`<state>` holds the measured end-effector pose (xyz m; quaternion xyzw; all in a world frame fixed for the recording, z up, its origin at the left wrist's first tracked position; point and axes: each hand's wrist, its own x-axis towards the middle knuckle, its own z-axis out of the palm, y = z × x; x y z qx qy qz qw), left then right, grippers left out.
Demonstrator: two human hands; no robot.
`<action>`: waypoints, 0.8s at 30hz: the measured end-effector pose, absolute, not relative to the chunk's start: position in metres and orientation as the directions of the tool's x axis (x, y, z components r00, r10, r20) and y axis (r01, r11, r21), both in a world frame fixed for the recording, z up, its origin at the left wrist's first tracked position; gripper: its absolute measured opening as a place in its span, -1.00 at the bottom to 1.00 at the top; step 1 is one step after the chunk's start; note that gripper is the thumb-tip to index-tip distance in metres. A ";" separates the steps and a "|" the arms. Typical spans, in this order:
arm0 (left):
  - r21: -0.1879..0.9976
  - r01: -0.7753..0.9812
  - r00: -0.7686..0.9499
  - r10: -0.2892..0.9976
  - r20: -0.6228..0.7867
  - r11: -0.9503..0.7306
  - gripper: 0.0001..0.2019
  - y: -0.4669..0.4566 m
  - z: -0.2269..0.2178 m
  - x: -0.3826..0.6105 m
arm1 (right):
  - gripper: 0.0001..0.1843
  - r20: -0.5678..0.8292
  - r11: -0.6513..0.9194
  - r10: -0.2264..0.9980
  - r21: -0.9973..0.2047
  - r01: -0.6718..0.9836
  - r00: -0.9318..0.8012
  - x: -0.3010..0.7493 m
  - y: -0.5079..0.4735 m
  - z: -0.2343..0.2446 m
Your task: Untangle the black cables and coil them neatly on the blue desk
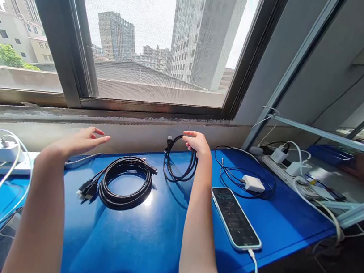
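At the blue table [126, 241] below a window [152, 107], a small black cable coil [178, 180] is upright, its top grasped by the right hand [198, 143]. Beside it lies a larger coil [121, 202]; the left hand [81, 140] hovers nearby, fingers released. Rightward lies a phone [234, 218].

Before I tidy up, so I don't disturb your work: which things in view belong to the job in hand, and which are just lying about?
Seemingly in the job: smaller black cable coil, held by the right hand; larger black cable coil, near the empty left hand.

Seemingly lying about: phone; white adapter; left power strip; right power strip.
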<state>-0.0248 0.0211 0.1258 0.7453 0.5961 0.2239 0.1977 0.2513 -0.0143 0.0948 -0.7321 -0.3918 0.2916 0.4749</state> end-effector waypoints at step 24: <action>0.884 0.074 0.695 0.660 0.286 -0.461 -0.59 -0.060 0.152 0.064 | -0.60 0.684 0.524 0.654 -0.718 0.459 0.322 0.201 -0.042 0.149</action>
